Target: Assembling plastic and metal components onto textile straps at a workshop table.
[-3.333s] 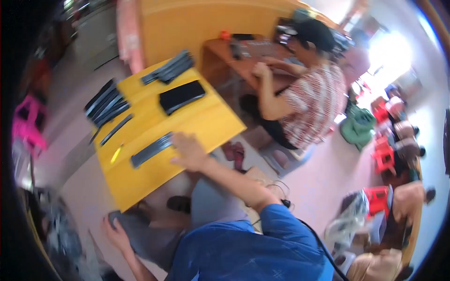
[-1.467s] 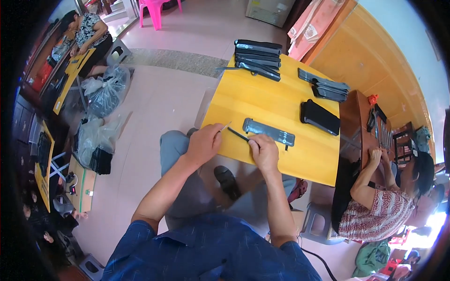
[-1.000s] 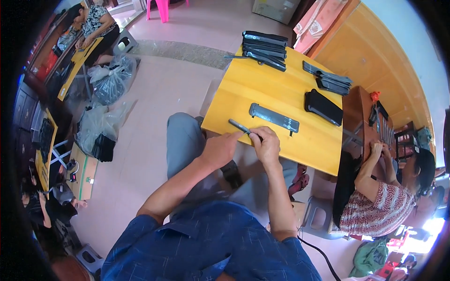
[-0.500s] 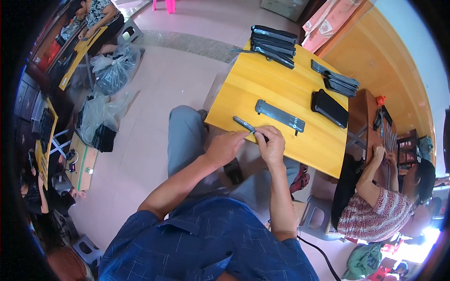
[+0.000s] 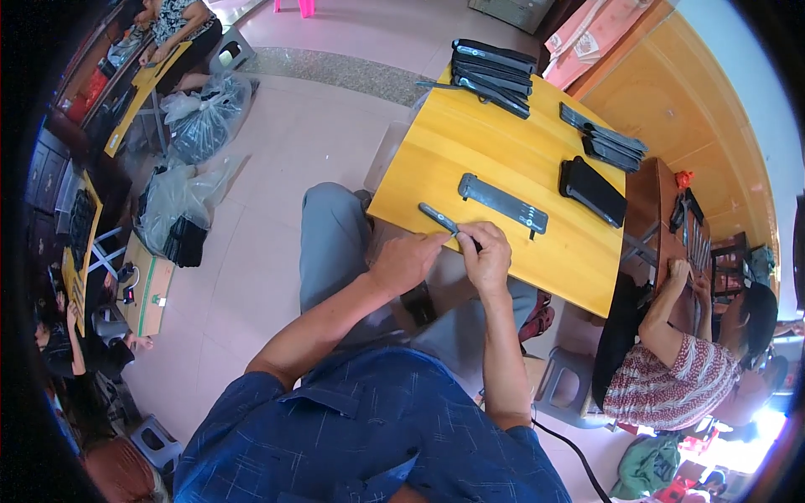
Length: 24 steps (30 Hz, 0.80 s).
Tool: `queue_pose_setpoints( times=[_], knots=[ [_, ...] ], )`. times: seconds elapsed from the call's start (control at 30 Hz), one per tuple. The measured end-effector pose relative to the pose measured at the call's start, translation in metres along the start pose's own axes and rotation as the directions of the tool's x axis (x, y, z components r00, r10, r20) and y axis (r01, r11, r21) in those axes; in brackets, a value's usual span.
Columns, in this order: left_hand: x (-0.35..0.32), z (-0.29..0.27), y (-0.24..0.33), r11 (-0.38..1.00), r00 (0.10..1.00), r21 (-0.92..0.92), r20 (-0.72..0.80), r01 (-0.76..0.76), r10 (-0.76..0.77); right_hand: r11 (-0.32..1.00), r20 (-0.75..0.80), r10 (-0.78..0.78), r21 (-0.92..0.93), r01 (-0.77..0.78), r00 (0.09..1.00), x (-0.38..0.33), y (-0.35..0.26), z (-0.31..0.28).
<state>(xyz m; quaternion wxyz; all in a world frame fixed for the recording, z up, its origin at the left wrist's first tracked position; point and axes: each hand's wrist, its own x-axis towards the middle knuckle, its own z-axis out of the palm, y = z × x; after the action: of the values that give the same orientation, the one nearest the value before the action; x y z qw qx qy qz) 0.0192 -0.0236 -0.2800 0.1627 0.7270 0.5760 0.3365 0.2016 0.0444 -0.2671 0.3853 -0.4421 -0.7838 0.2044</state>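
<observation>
Left hand [image 5: 404, 261] and right hand [image 5: 485, 256] meet at the near edge of the yellow desk [image 5: 503, 147], fingers [image 5: 466, 235] clamped on a thin dark strip [image 5: 442, 221]. Its long axis slants up-left, the free end over the desk. Just beyond lies a long grey plate [image 5: 503, 204], parallel. Farther: black block [image 5: 593, 191], two dark stacks [image 5: 493, 67] [image 5: 604, 139]. Behind, pink flat packages [image 5: 587, 38] lean on the wall.

Small assembly workshop: yellow worktable [image 5: 503, 159] w/ stacked black parts [image 5: 493, 67], bagged stock [image 5: 201, 117], co-workers [image 5: 679, 369] at benches
</observation>
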Motion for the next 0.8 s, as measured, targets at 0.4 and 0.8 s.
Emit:
queue_pose_setpoints(
  times=[0.4, 0.8],
  knots=[
    [0.0024, -0.005, -0.0014, 0.999, 0.999, -0.037, -0.001, -0.037, 0.037, 1.0, -0.01, -0.018, 0.011, 0.019, 1.0, -0.0017, 0.0011, 0.0014],
    [0.0009, -0.005, 0.0015, 0.999, 0.998, -0.006, -0.045, -0.046, 0.045, 1.0, -0.01, 0.003, 0.031, -0.002, 1.0, -0.0023, 0.0028, 0.002]
  ],
)
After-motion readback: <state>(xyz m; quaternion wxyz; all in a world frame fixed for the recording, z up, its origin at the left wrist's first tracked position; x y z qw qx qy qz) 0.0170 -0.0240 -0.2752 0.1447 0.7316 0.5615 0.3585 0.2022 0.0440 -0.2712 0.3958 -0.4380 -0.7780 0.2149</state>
